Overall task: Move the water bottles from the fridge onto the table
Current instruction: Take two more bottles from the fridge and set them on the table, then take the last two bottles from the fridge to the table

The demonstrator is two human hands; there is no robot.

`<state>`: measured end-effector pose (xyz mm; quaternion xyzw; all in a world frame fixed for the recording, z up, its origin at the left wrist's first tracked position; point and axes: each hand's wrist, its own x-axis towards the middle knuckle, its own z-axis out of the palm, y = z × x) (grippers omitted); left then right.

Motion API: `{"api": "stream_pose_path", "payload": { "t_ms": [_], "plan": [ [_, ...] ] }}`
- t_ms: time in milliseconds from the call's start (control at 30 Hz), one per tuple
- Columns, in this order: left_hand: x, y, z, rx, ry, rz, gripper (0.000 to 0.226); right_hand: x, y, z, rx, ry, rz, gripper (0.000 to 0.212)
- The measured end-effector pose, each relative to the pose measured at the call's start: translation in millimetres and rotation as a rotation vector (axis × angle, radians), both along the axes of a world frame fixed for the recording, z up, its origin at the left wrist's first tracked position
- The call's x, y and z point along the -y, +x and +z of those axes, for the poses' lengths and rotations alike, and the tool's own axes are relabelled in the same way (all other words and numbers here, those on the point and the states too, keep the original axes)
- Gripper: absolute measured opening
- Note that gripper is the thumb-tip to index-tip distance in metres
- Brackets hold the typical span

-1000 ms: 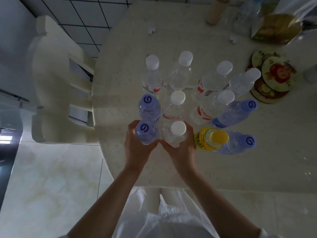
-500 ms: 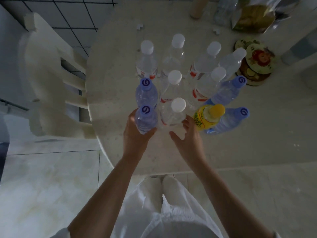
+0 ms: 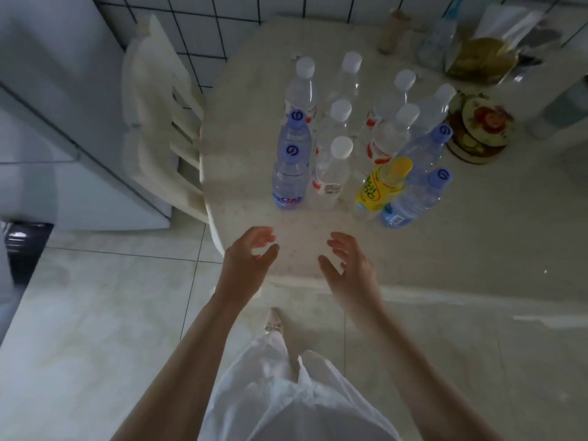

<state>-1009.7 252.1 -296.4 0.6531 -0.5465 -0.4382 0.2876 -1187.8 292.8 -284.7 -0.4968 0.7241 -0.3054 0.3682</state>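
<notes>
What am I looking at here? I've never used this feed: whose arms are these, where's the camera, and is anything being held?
This is a single camera worn on a person's head, looking down; there is no machine. The left hand and right hand hover over the near edge of the table, fingers relaxed, holding nothing. On the table stand clear water bottles: white-capped ones, blue-capped ones, and one yellow bottle. A chair stands on the left, and decorated coasters lie on the right.
</notes>
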Motion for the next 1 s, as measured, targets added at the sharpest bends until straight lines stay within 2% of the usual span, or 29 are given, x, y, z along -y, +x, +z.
{"api": "stream_pose_path", "payload": {
  "t_ms": [100, 233, 400, 533, 767, 1000],
  "plan": [
    [-50.6, 1.2, 7.1, 0.033, -0.016, 0.045, 0.019, -33.3, -3.8, 0.5, -0.034, -0.024, 0.084, 0.04],
    [-135.4, -4.8, 9.8, 0.026, -0.123, 0.241, 0.016, -87.0, -7.7, 3.6, 0.0, -0.01, 0.201, 0.03],
    [-256.3, -14.6, 13.5, -0.002, -0.026, 0.398, 0.013, -160.5, -2.0, 13.0, 0.0, 0.034, 0.41, 0.029],
    [-314.9, 0.1, 15.6, -0.001, -0.029, 0.509, 0.018, -199.8, 16.7, 19.9, 0.0, 0.079, 0.57, 0.027],
    [-379.2, 72.1, 22.4, 0.027, -0.049, 0.679, 0.017, -251.1, 98.8, 29.3, 0.004, 0.088, 0.814, 0.028],
    [-468.2, 186.6, 33.3, 0.02, 0.046, 0.747, 0.018, -304.0, 230.8, 27.7, 0.026, 0.128, 0.989, 0.029]
  ]
}}
